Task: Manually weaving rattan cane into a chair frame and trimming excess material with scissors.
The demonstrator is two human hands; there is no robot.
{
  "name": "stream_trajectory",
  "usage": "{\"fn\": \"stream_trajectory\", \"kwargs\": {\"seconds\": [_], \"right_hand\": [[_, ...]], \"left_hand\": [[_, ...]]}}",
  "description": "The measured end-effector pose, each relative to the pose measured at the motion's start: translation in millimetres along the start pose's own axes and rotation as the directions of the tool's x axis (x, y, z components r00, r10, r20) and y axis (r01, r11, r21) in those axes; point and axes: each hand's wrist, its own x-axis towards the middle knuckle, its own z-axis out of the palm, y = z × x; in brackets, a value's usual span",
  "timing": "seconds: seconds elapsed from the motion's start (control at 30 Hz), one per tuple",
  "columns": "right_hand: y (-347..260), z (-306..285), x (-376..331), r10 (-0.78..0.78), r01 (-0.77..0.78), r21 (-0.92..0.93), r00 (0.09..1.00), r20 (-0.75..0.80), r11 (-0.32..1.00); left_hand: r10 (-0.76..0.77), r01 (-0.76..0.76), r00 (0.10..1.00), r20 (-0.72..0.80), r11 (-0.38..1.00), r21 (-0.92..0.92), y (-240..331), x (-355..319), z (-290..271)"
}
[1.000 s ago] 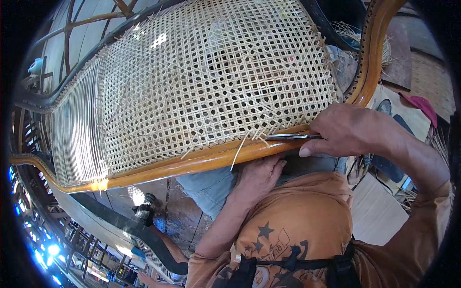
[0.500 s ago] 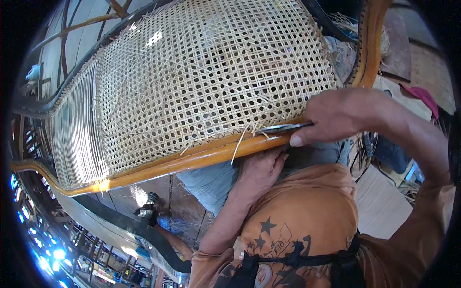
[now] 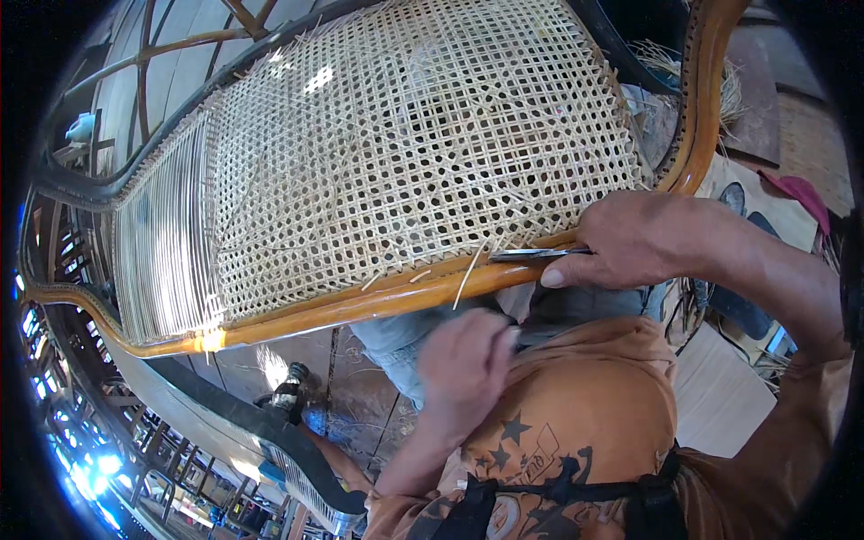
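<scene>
One slim tool (image 3: 529, 254) is clasped in my right hand (image 3: 621, 238) at three o'clock; my left hand (image 3: 463, 362), near six, blurs, its grip unclear. The cane panel (image 3: 432, 153) lies at twelve: seemingly I'm working its edge strands (image 3: 468, 277); next calls for steadying.

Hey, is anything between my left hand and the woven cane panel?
Yes: in this view, the wooden rail runs between your left hand and the woven cane panel, with a loose cane strand hanging across it.
</scene>
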Motion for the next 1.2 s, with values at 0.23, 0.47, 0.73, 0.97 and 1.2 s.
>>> {"fn": "stream_trajectory", "kwargs": {"seconds": [0.23, 0.47, 0.73, 0.97, 1.2], "right_hand": [[-6, 4, 7, -0.027, 0.027, 0.002, 0.999, -0.021, 1.000], [-11, 3, 12, -0.039, 0.039, 0.015, 0.999, -0.024, 0.999], [-17, -1, 9, 0.028, -0.042, 0.122, 0.993, 0.118, 0.992], [14, 60, -45, -0.106, 0.117, 0.033, 0.969, -0.225, 0.993], [93, 170, -76, 0.311, -0.048, 0.605, 0.889, -0.337, 0.795]], "left_hand": [[0.049, 0.074, 0.963, -0.263, 0.896, 0.437, -7, 14, -32], [0.093, 0.034, 0.950, -0.297, 0.917, 0.398, -12, 18, -30], [0.126, 0.010, 0.936, -0.329, 0.923, 0.383, -14, 17, -23], [0.152, -0.042, 0.972, -0.179, 0.862, 0.505, -8, 20, -66], [0.201, -0.277, 0.918, 0.342, 0.941, 0.192, 15, -37, -3]]}}
